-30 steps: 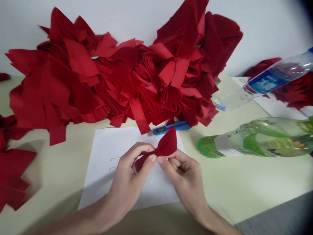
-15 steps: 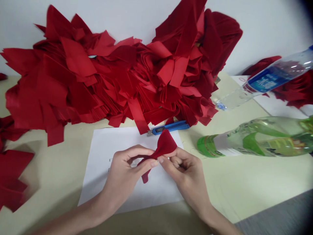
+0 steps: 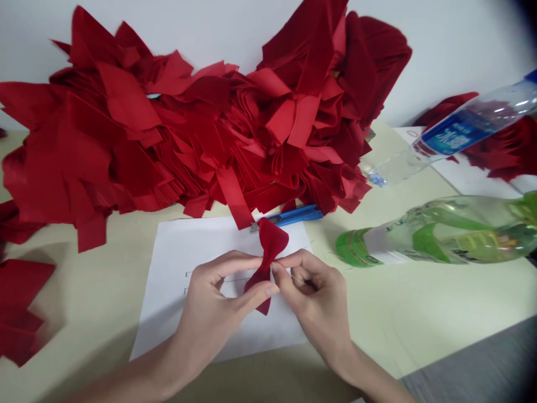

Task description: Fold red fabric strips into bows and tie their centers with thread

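Note:
A dark red strip of cloth (image 3: 272, 240), gathered at its middle into a bow shape, stands nearly upright above the white sheet. My left hand (image 3: 220, 296) holds it at the narrow middle and lower half, index finger and thumb on its left side. My right hand (image 3: 316, 296) has thumb and index fingertip pinched together against the right of the bow's waist. What looks like a thin pale thread (image 3: 298, 275) crosses by its curled fingers; the pinch point itself is partly hidden.
White paper (image 3: 168, 313) with drawn lines lies under my hands. Behind it are a blue utility knife (image 3: 293, 215) and a large heap of red cloth pieces (image 3: 188, 140). A green-capped bottle (image 3: 436, 232) and a blue-labelled bottle (image 3: 457, 131) lie at right; more red cloth (image 3: 25, 308) at left.
The cloth bow has turned from slanting to nearly upright, its upper end swinging left off my right index finger. My right fingertips have closed in at its middle.

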Action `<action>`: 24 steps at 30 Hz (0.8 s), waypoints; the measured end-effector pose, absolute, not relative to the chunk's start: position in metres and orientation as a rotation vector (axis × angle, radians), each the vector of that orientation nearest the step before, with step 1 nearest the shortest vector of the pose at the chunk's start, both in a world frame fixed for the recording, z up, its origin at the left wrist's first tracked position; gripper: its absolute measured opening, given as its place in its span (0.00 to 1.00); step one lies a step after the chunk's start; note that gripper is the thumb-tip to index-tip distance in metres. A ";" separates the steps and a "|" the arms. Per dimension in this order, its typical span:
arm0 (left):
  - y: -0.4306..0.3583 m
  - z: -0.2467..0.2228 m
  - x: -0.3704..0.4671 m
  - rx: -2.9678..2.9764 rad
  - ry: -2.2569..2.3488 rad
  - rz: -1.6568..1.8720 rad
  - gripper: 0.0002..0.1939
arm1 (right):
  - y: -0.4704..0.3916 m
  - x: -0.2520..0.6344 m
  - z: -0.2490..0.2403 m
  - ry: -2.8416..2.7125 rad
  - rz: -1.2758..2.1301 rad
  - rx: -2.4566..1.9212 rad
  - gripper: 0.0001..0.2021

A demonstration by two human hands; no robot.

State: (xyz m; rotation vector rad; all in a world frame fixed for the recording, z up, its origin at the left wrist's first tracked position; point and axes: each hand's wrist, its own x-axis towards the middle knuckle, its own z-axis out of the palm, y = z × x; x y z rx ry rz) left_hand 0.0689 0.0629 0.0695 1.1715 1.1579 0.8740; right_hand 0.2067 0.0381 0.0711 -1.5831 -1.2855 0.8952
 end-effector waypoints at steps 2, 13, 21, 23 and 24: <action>0.064 0.068 0.069 1.183 1.158 0.886 0.08 | 0.038 0.207 0.071 -1.292 0.911 -1.592 0.10; 0.072 0.065 0.065 1.168 1.184 0.798 0.05 | 0.037 0.209 0.072 -1.455 0.828 -1.585 0.09; 0.075 0.065 0.063 1.257 1.162 0.710 0.02 | 0.036 0.212 0.072 -1.498 0.851 -1.633 0.09; 0.075 0.065 0.063 1.294 1.166 0.699 0.03 | 0.037 0.212 0.072 -1.498 0.855 -1.648 0.09; 0.075 0.065 0.063 1.306 1.164 0.696 0.04 | 0.037 0.212 0.072 -1.497 0.856 -1.653 0.09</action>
